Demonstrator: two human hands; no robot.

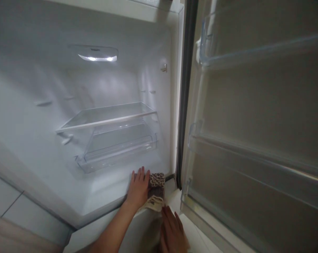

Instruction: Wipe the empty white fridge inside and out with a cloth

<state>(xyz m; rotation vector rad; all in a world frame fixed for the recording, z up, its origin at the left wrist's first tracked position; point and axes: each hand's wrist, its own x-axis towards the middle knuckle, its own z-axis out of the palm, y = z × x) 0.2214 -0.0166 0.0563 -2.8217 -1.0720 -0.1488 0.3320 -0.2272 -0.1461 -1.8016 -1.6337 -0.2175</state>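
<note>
A brown and cream patterned cloth (157,186) lies folded over the front lip of the fridge floor, close to the hinge side. My left hand (139,188) rests on the cloth's left part with its fingers stretched out and a little spread, pointing into the fridge. Below the cloth, my right hand (172,228) is held in front of the fridge's lower front. Its fingers are extended and their tips reach the cloth's lower right corner; whether they press on it I cannot tell.
The fridge door (253,105) stands wide to the right, with clear door racks (253,158). Inside are a glass shelf (108,116), a clear drawer (119,151) beneath it and a lit lamp (101,58). White tiles (6,193) show at lower left.
</note>
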